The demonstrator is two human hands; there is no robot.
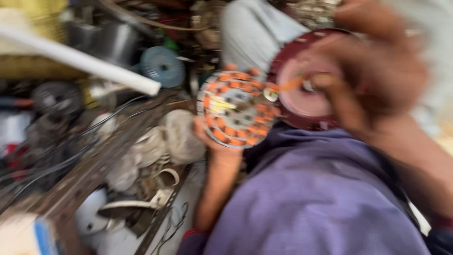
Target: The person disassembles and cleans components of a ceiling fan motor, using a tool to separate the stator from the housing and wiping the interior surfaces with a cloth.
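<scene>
Left hand (207,134) cups the round copper-wound motor coil (236,108) from below, right hand (377,71) clenches the dark red motor cover (302,101) beside it, both raised over the lap; parts apart, blur hides more.

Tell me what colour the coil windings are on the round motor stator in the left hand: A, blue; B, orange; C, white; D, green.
B: the stator, cupped from below by the left hand, carries a ring of orange coils around its pale core, though the picture is blurred by motion.
</scene>
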